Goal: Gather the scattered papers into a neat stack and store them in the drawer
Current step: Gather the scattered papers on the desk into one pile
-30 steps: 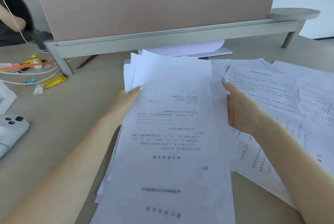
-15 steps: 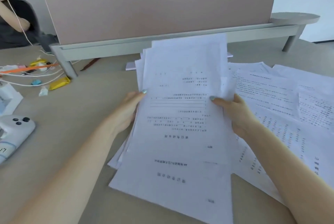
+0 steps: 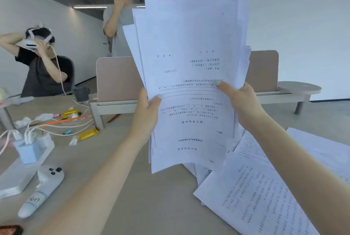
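Note:
A thick, uneven bundle of printed white papers [image 3: 191, 60] stands nearly upright in the air above the desk. My left hand [image 3: 146, 113] grips its left edge with the thumb on the front sheet. My right hand [image 3: 240, 104] grips its right edge the same way. The sheets fan out at the top and their edges do not line up. More printed papers [image 3: 261, 191] lie scattered flat on the desk at the lower right, partly under my right forearm. No drawer is in view.
The beige desk [image 3: 151, 200] carries a white controller [image 3: 42, 187], a white power strip with chargers [image 3: 28, 151], cables and small wrappers [image 3: 88, 134] at the left. A pink divider panel [image 3: 117, 77] stands behind. One person sits at the far left and another stands behind the divider.
Both hands have lifted the bundle from lying on the desk to upright in the air. The view has tilted up, showing the room and two people.

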{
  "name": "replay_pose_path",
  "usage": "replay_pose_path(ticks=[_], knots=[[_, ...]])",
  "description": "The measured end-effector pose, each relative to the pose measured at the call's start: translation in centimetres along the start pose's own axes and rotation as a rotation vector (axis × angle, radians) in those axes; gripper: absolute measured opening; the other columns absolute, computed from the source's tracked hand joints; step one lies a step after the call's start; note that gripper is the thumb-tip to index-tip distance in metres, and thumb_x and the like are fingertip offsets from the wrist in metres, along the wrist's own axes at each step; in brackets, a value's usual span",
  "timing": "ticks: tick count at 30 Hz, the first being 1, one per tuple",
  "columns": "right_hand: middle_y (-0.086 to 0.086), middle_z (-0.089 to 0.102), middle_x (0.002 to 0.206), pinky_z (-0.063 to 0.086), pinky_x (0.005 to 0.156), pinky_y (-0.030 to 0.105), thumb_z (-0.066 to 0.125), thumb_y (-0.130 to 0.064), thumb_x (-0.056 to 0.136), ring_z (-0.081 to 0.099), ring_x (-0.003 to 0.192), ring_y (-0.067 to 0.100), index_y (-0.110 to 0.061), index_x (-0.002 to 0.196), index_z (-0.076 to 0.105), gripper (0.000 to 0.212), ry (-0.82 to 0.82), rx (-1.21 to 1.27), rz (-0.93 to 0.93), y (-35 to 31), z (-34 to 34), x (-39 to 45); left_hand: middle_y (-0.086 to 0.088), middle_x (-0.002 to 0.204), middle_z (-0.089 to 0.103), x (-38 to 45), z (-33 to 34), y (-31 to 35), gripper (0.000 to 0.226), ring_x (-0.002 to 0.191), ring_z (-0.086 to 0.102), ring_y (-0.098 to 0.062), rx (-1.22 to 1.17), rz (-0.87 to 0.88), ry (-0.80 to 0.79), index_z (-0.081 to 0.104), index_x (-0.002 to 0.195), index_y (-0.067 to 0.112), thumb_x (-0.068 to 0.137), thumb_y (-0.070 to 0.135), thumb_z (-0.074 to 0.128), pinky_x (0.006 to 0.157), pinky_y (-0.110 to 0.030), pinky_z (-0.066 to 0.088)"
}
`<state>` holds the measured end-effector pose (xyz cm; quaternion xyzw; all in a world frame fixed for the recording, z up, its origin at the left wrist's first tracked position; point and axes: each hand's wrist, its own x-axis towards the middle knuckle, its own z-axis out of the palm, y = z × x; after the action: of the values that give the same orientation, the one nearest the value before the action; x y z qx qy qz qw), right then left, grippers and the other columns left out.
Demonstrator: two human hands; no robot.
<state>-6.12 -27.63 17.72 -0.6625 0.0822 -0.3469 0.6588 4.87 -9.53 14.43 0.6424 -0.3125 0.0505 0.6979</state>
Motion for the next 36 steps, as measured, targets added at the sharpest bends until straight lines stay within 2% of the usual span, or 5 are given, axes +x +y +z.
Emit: replay_pose_path(ticks=[14,22,27,31,36], knots=[[0.0,0.067,0.106,0.052,0.076,0.025,0.067,-0.022,0.084,0.065,0.096,0.017,-0.017,0.105,0.064,0.022,-0.075,-0.241,0.267,8.2,-1.6,-3.5,0.014,0.122,0.045,-2.9,0.0,-4.5,0.043,0.119,0.048,-0.01,0.226,-0.16,-0.12,0.032,0.138,0.019,0.097,0.023,0.042,0.089,-0.024,0.036],[0.003,0.067,0.092,0.055,0.068,0.027,0.066,-0.026,0.083,0.063,0.068,0.012,-0.014,0.099,0.064,0.019,0.257,-0.369,0.179,3.2,-10.1,-2.6,0.006,0.094,0.058,-0.1,6.8,-1.6,0.019,0.09,0.057,-0.018,-0.002,-0.286,-0.253,0.052,0.106,0.022,0.093,0.035,0.047,0.068,-0.029,0.047],[0.008,0.074,0.099,0.058,0.074,0.035,0.064,-0.021,0.085,0.072,0.077,0.022,-0.015,0.099,0.066,0.015,-0.07,-0.608,0.547,3.6,-20.8,-6.5,0.001,0.085,0.048,-4.5,10.3,-5.0,0.018,0.076,0.048,-0.013,0.443,-0.52,-0.681,0.049,0.091,0.024,0.099,0.035,0.038,0.065,-0.026,0.036],[0.008,0.074,0.1,0.053,0.082,0.037,0.067,-0.026,0.084,0.069,0.087,0.026,-0.009,0.102,0.067,0.024,-0.216,-1.059,0.673,7.0,-23.3,-8.0,-0.004,0.133,0.048,-8.5,10.5,-8.4,0.061,0.118,0.049,-0.022,0.722,-0.545,-0.864,0.03,0.145,0.018,0.095,0.051,0.035,0.084,-0.029,0.035],[0.001,0.06,0.114,0.04,0.09,0.036,0.065,-0.041,0.082,0.053,0.103,0.023,-0.013,0.115,0.057,0.043,-0.309,-1.215,0.61,10.4,-21.0,-7.0,-0.007,0.159,0.019,-12.4,11.7,-10.1,0.073,0.145,0.019,-0.023,0.841,-0.333,-0.74,0.01,0.152,0.018,0.093,0.054,0.035,0.114,-0.036,0.021]])
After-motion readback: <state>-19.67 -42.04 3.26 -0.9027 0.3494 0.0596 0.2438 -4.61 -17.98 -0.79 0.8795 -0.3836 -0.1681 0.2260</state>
